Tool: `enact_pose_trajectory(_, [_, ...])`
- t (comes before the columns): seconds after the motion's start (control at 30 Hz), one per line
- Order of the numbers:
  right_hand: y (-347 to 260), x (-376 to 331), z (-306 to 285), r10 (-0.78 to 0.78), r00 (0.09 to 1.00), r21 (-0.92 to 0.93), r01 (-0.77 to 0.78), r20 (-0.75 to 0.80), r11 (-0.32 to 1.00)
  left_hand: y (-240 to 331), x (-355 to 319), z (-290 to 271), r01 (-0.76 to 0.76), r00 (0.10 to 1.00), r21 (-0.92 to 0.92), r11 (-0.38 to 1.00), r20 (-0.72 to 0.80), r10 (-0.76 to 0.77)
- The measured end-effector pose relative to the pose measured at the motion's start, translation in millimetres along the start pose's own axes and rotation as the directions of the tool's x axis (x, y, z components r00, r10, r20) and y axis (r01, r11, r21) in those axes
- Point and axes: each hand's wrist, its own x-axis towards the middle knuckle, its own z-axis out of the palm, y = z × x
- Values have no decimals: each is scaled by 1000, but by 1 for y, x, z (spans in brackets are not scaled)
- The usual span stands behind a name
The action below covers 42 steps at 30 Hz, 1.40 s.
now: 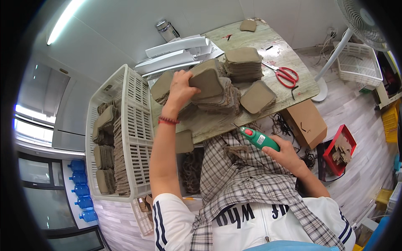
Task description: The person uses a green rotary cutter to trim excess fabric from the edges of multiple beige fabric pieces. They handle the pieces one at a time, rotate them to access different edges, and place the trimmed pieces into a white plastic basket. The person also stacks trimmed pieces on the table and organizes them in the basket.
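Note:
My left hand (pixel 181 90) is closed on the edge of a tan rounded-square pad (pixel 208 86), fingers behind it and thumb on its face. The pad leans at the top of a rough-edged stack (pixel 220 101) of similar pads on the table. In my right hand (pixel 285 155) is a green handheld power tool (pixel 265 141) with a red button. Its thin tip points up and left, over my lap near the table's front edge. Another pad stack (pixel 243 65) stands behind, and a few pads (pixel 258 97) lie to the right.
Red-handled scissors (pixel 286 77) lie on the worn table (pixel 289 52). A white slatted crate (pixel 138 125) of pads stands at left. Paper rolls (pixel 176 48) and a metal flask (pixel 166 30) sit behind. At right are a cardboard box (pixel 306 122), a red tray (pixel 351 144) and a fan (pixel 363 19).

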Motion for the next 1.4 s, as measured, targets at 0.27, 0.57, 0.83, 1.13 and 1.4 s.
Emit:
enact_pose_trajectory(0.27, [-27, 12, 5, -139, 986, 15, 141, -90, 990, 57, -100, 42, -222, 745, -975, 14, -178, -643])
enact_pose_trajectory(0.57, [-37, 13, 14, -124, 988, 33, 128, -91, 991, 97, -123, 73, -346, 705, -849, -398, 45, -708])
enact_pose_trajectory(0.83, [-40, 12, 16, -80, 994, 58, 84, -74, 995, 114, -121, 75, -318, 707, -855, -411, 75, -703])
enact_pose_trajectory(1.13, [-41, 12, 14, -121, 987, 50, 127, -110, 991, 126, -126, 84, -264, 749, -889, -374, 55, -660])
enact_pose_trajectory(1.4, [-43, 14, 11, -105, 988, 51, 112, -115, 992, 136, -133, 90, -215, 787, -906, -364, 60, -614])
